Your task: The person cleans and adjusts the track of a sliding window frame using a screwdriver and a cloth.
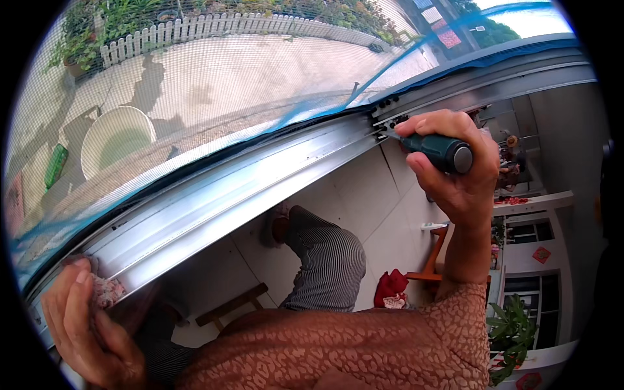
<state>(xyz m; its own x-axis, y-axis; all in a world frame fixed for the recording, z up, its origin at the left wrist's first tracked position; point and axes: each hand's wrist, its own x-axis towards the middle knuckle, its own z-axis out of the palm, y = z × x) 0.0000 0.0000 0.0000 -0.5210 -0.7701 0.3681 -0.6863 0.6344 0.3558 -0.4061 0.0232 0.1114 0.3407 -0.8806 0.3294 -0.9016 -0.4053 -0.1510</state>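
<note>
In my right hand (469, 175) is a screwdriver (439, 148) with a dark green handle and a metal end cap. Its shaft points left into the corner of a silver metal frame (240, 179), among small dark fittings or holes (388, 123). Whether the tip touches there I cannot tell. At the frame's lower-left end, my left hand (81, 328) is closed on a crumpled pinkish-white cloth (107, 291), resting against the metal. Its palm side is mostly hidden.
A mesh screen with blue edging (260, 130) lies along the frame's far side; a white basin (117, 140) and picket fence (240, 26) show through it. Below are a wooden stool (231, 305), a red cloth bundle (391, 289) and a leafy plant (513, 331).
</note>
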